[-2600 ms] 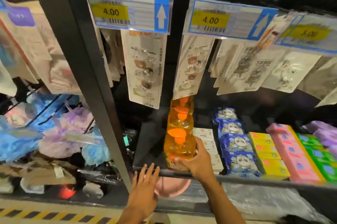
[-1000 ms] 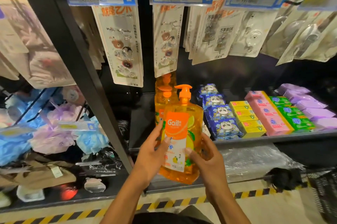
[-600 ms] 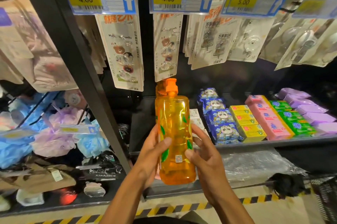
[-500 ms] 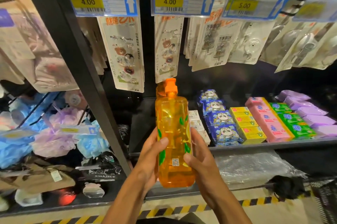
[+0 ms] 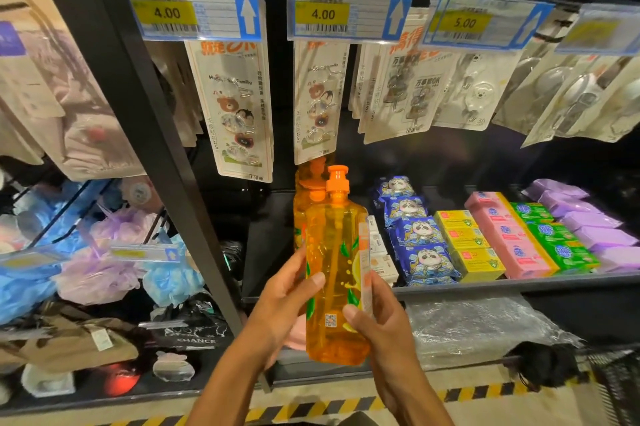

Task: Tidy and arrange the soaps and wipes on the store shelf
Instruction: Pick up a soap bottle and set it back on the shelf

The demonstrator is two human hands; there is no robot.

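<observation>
Head view shows both hands holding one orange soap bottle upright in the air, in front of the black shelf and a little below its front edge. Left hand grasps the bottle from its left side, with the thumb laid across the front, and right hand grasps it from the right side, with the thumb near a small square code on the back label. Orange pump cap points up, and the bottle is turned so that the back faces the camera. Behind it, more orange bottles stand on the shelf in a row. To the right on the same shelf lie blue panda packs, yellow boxes, pink bars, green packs and purple packs, each in its own row. Above hang price tags that read 4.00 and 5.00, with packets of hooks under them
</observation>
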